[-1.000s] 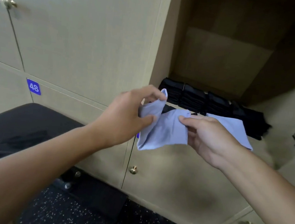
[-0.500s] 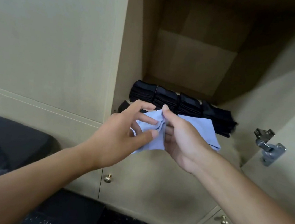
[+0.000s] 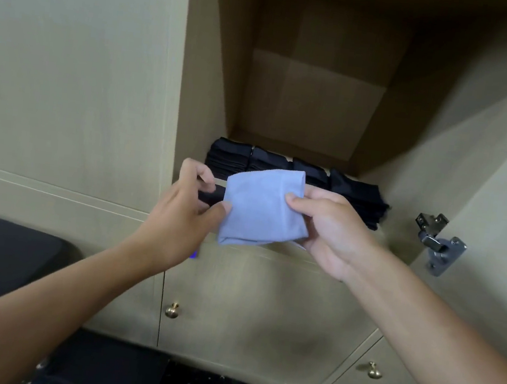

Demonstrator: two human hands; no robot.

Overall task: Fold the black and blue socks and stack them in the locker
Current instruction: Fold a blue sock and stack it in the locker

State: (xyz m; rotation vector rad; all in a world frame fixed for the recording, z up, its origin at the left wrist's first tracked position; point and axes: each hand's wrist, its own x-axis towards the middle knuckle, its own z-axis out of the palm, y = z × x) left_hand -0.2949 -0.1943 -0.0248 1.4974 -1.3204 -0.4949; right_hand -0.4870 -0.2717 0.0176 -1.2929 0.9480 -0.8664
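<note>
Both hands (image 3: 179,214) (image 3: 330,230) pinch soft, square-folded blue sock (image 3: 263,205).

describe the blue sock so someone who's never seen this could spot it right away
Find the open beige wooden locker with a row of folded black socks on its floor. Just in front of its lower edge, the left hand and right hand pinch a folded light blue fabric sock. It is the only pale blue piece there.
</note>
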